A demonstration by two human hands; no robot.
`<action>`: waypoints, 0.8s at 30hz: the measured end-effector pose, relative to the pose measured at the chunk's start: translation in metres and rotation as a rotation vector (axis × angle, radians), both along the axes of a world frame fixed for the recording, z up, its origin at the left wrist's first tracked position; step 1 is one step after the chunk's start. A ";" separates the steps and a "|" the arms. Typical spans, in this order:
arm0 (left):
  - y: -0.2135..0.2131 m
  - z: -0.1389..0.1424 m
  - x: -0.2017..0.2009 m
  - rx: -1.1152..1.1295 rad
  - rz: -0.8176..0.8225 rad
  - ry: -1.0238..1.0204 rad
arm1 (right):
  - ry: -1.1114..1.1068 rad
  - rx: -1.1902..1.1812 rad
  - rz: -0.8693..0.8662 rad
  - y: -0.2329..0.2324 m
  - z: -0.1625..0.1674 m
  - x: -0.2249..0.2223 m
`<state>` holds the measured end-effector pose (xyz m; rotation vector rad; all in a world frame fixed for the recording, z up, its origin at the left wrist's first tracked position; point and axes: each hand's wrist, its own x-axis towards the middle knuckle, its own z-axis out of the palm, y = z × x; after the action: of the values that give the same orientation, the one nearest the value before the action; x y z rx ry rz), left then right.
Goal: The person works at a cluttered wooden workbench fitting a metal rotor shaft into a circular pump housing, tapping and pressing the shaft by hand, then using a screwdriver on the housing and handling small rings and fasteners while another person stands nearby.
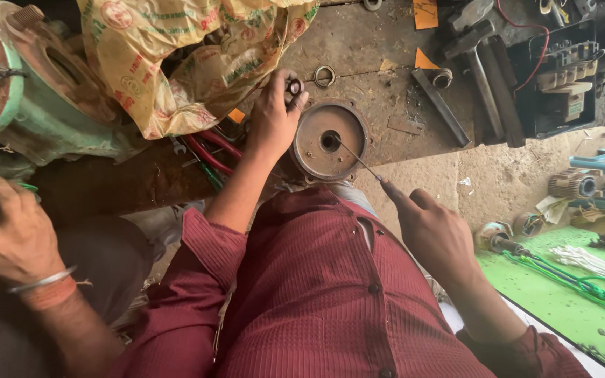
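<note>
1. Left hand (272,115) stretched forward over the dusty grey worktop (358,42), forearm rising from the maroon sleeve, palm down; fingers (294,101) pinching a small dark ring-shaped part (293,87) just beside the rim of the round rusty metal cover plate (330,140).
2. Right hand (434,227) held lower and nearer the body, wrist bent, index finger extended; fingers pressed together around a thin metal rod (358,159), its tip reaching into the dark centre hole of the cover plate.
3. One cover plate, lying flat at the near edge of the worktop, between both hands.
4. One loose metal ring (324,75) on the worktop, just behind the plate.
5. One crumpled yellow printed plastic sack (190,49) to the left, touching the left wrist area.
6. One green motor housing (43,105) at far left.
7. Two hammers (481,56) lying at upper right, side by side.
8. One other person's hand (12,234) at lower left, with bangle and orange thread on the wrist, well apart from the plate.
</note>
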<state>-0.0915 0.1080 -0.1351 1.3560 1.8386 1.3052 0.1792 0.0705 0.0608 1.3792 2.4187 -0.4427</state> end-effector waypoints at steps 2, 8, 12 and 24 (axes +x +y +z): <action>0.005 0.002 -0.005 -0.026 0.024 0.036 | -0.049 0.018 0.018 0.003 0.006 -0.006; 0.005 0.004 -0.007 -0.010 0.018 0.236 | -0.245 0.042 0.102 0.013 0.026 -0.026; -0.025 0.013 0.021 -0.007 -0.044 0.399 | -0.379 0.026 0.241 0.017 0.044 -0.047; -0.056 0.011 0.043 0.080 -0.067 0.372 | -0.723 -0.061 0.669 0.074 0.064 -0.129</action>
<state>-0.0487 0.0522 -0.1240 1.7857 1.9727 1.1620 0.0499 0.1445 0.1249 0.4904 2.0340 0.1397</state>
